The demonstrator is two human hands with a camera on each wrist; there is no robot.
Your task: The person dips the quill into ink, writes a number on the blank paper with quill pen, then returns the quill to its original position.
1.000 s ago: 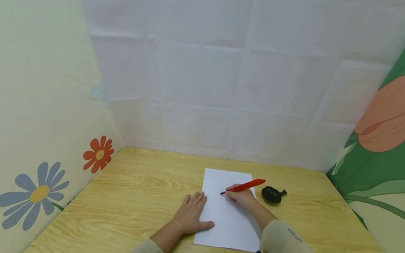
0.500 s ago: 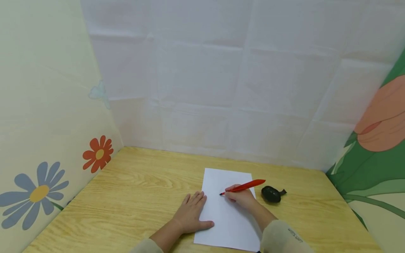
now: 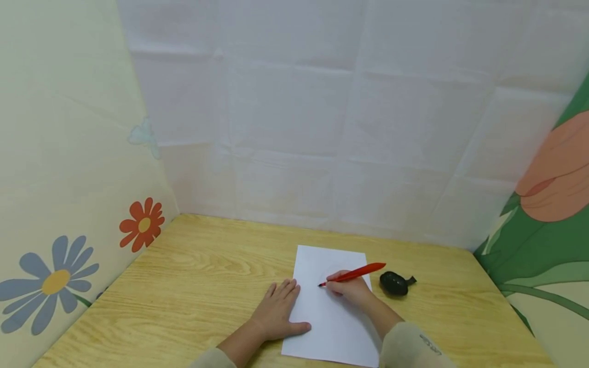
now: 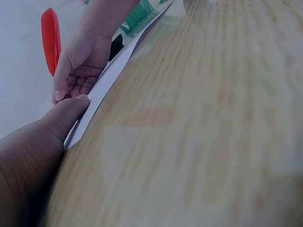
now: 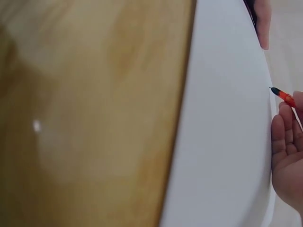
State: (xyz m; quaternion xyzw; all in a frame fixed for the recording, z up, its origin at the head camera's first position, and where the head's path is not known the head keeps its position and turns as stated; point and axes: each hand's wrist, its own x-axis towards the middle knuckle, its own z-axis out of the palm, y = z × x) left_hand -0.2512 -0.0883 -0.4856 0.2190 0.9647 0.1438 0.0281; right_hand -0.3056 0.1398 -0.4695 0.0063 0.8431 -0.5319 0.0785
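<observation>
While the spread left hand (image 3: 276, 314) touches white rectangular paper (image 3: 329, 335), likely steadying it, the right hand (image 3: 353, 293) pinches a red, leaf-shaped pen (image 3: 363, 271), paper contact unclear.

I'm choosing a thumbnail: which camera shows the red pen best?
The head view: the red pen shows from dark tip to broad end. Left wrist shows mostly the broad end; right wrist, the tip and some red.

Red pen (image 4: 50, 40) gripped at ten o'clock

It is held by the right hand (image 4: 87, 56). The left hand (image 4: 40, 137) is seen between eight and nine, its thumb laid over white paper (image 4: 105, 82). A dark object (image 4: 116, 46) is part-hidden at eleven; wood-grained tabletop (image 4: 199, 132) is spread toward three.
</observation>
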